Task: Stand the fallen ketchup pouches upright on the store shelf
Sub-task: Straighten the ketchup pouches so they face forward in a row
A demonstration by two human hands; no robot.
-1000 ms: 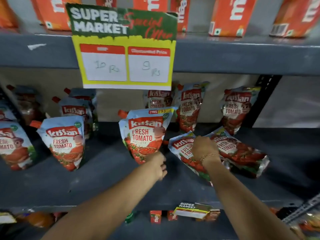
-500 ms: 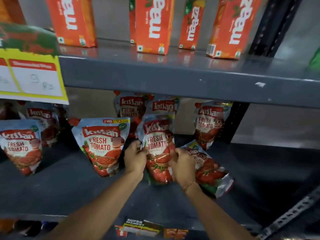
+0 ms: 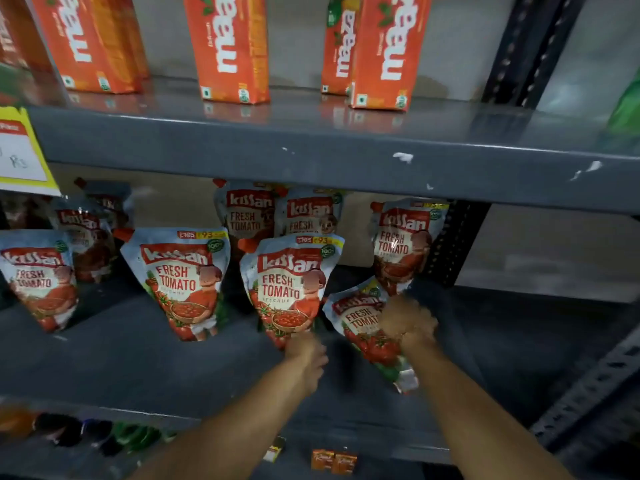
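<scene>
Head cam looks down at a grey shelf (image 3: 131, 368) w/ ketchup pouches, juice cartons (image 3: 232, 46) on the shelf above. Part of a yellow price tag (image 3: 24, 150) hangs at 9 o'clock of the view.

Fallen pouch (image 3: 367, 327) lies flat on the shelf, label up, top end toward 11 o'clock, bottom end toward 5 o'clock, near the front edge. Right hand (image 3: 407, 322) rests on its upper right part, touching it; fingers curled down over the pouch edge, but whether they actually pinch it can't be told, as the hand is blurred and seen from the back. A thin bracelet shows at the wrist.

Left hand (image 3: 306, 351) sits at 6 o'clock of the mid pouch (image 3: 289, 289), right at its base, touching or just beside it. Fingers look bunched together and bent; grip can't be told.

Mid pouch stands upright, label facing out. At its 9 o'clock another upright pouch (image 3: 183, 282), apart from it. At 12 o'clock behind, two more (image 3: 277, 216) stand side by side. Back-right pouch (image 3: 403, 244) stands at 1 o'clock of the fallen one, beside the black rack post (image 3: 450, 244). Far-left pouch (image 3: 38, 278) upright at the view's 9 o'clock, others dim behind it.
</scene>
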